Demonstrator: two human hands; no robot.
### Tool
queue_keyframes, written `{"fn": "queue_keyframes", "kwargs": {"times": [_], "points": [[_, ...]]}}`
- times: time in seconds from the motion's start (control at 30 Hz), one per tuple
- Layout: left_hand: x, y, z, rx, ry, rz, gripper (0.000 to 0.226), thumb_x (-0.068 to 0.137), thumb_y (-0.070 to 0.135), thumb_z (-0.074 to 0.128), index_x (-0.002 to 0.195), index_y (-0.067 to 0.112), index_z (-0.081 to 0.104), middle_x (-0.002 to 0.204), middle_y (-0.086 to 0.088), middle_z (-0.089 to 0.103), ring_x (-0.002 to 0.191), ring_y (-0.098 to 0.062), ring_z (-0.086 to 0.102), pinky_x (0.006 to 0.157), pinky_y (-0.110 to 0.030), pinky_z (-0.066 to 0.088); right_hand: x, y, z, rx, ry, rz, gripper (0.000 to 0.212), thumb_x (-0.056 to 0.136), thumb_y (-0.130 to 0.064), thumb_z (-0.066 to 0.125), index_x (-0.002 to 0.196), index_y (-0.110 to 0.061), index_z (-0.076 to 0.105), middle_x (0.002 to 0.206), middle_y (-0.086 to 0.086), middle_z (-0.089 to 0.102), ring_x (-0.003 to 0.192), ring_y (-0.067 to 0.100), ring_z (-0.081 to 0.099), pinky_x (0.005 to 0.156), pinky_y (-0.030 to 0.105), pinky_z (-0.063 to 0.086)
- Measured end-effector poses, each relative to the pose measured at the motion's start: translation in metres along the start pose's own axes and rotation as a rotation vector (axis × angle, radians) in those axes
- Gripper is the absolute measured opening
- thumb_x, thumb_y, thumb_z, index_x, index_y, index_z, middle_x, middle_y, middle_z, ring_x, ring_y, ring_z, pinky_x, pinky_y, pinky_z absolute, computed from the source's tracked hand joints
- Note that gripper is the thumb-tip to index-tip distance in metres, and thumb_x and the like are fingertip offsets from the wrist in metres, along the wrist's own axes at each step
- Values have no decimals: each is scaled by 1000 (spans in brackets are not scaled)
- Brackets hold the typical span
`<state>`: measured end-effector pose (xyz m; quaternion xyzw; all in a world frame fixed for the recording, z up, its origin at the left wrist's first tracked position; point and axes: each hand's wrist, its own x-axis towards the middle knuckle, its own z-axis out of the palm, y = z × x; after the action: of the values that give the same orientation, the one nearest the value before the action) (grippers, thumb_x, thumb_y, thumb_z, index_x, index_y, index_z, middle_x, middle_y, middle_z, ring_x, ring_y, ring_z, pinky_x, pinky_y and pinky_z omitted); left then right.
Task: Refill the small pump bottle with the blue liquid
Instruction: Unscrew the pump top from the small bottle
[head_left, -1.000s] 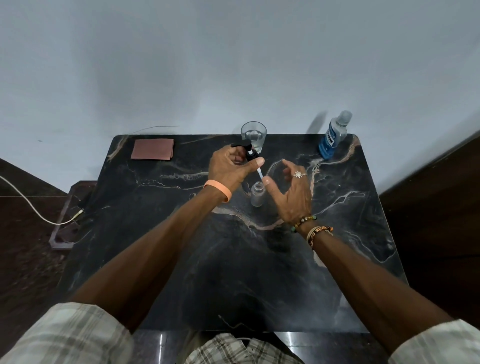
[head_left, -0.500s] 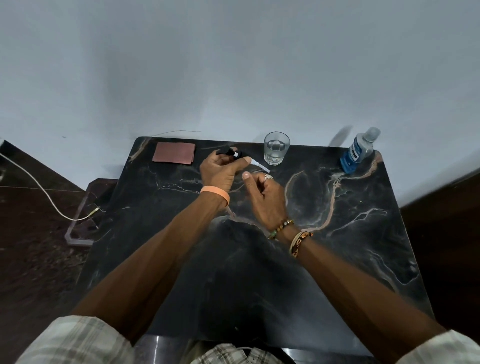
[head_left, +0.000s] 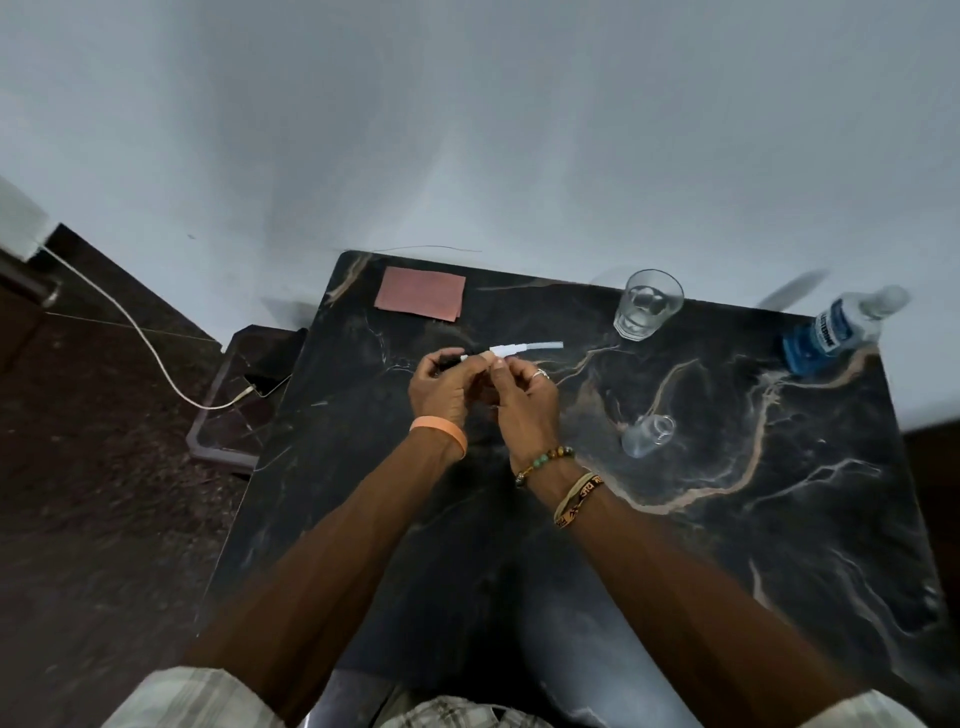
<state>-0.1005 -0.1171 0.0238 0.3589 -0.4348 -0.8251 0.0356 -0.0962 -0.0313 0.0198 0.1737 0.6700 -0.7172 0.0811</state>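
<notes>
My left hand (head_left: 439, 387) grips the black pump head, and its white stem and tube (head_left: 524, 349) stick out to the right. My right hand (head_left: 524, 397) pinches the white stem beside the left fingers. The small clear pump bottle (head_left: 647, 435) stands open and uncapped on the black marble table (head_left: 753, 519), to the right of my right wrist and apart from both hands. The bottle of blue liquid (head_left: 836, 332) stands capped at the table's far right corner.
A drinking glass (head_left: 647, 304) with a little water stands at the back of the table. A reddish cloth (head_left: 421, 293) lies at the back left. Left of the table, a phone on a white cable (head_left: 156, 353) rests on a low stand.
Both hands moved left with the pump head, away from the small bottle. My right hand, open a second ago, now pinches the stem. The camera view swung left.
</notes>
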Motion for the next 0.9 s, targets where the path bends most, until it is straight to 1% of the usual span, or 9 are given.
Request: {"fn": "queue_keyframes", "kwargs": {"times": [0.13,0.27,0.4,0.47,0.57,0.63,0.73,0.8,0.9], "points": [[9,-6,-14,16,-78,-118,27,74,-2,77,96,10,67,107,-21,70,98,-36,68,85,-49,56,3,3,1,8,19,104,18,95,-26,61,105,-13,71,93,3,75,85,15,71,66,27,58],[16,-11,-18,25,-115,-184,27,75,1,78,98,7,66,106,-20,70,89,-30,69,77,-43,59,12,7,0,-1,28,127,14,95,-26,61,100,-17,72,86,3,75,73,9,69,60,24,55],[29,-22,-31,93,-108,-232,27,75,8,80,100,8,68,106,-17,71,95,-30,68,87,-46,56,20,17,3,-31,21,203,10,95,-25,62,97,-22,71,83,0,75,72,9,68,60,26,56],[34,-30,-42,306,-100,-162,25,75,17,82,96,12,69,101,-12,73,97,-28,69,86,-41,57,22,27,3,-39,11,284,10,95,-25,61,97,-22,70,87,1,75,77,12,69,61,27,55],[40,-42,-60,688,-132,34,19,79,29,79,91,22,67,93,2,71,92,-18,68,83,-32,56,20,43,0,-66,3,404,11,95,-24,61,102,-19,68,96,5,75,84,17,70,64,29,54],[43,-47,-71,977,-141,153,22,81,42,74,94,26,66,95,7,68,91,-11,64,88,-34,53,18,50,0,-100,-14,461,10,95,-24,60,102,-20,66,96,4,74,84,17,69,65,30,54],[45,-52,-85,1343,-106,292,37,83,59,62,100,27,68,103,6,67,100,-16,59,94,-37,46,16,59,3,-123,-28,518,9,96,-22,58,99,-18,65,92,3,72,76,15,66,62,29,52],[45,-54,-88,1473,-86,287,43,83,65,55,104,29,67,109,3,65,107,-22,54,92,-37,42,16,63,6,-122,-41,551,16,97,-20,56,106,-11,65,92,5,70,74,16,64,61,29,51],[43,-55,-90,1527,-62,254,44,84,64,55,108,29,66,114,-2,61,110,-27,50,90,-40,43,15,68,9,-129,-35,579,20,97,-18,55,108,-6,66,89,6,70,74,17,64,61,29,50]]}}
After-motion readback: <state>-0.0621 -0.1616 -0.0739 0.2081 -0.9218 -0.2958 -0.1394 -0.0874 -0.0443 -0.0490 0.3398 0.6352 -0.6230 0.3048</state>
